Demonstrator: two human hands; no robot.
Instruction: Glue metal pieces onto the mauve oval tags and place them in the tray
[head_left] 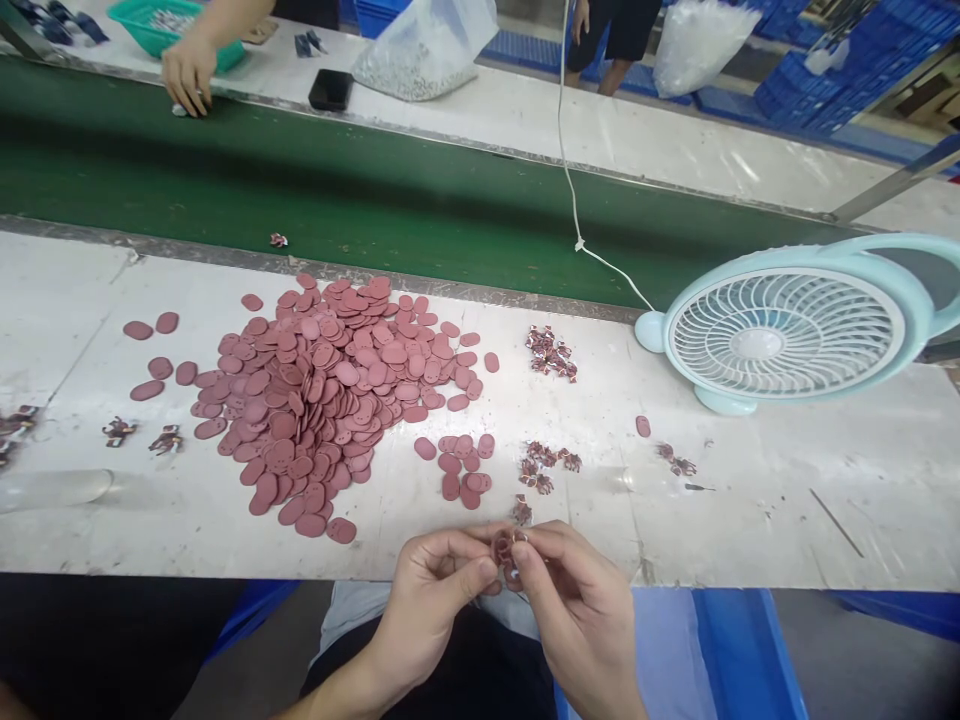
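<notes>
At the table's front edge, my left hand [442, 590] and my right hand [574, 605] meet around a small reddish-brown part [507, 556]. Fingers and thumbs of both hands pinch it, so much of it is hidden. Just beyond the fingertips lies a similar small brown piece [522, 510], with a loose cluster of such pieces [541, 466] behind it. A small group of dark pink oval discs [463, 466] lies ahead of my left hand. Further left spreads a large heap of these oval discs [315, 390], some showing small holes.
A light blue fan [780, 330] stands at the right, its white cable [574, 200] running up. Beyond the table's back edge runs a green conveyor belt [450, 235]. Another person's hand [189, 75] reaches over its far side. A thin rod [836, 522] lies at right.
</notes>
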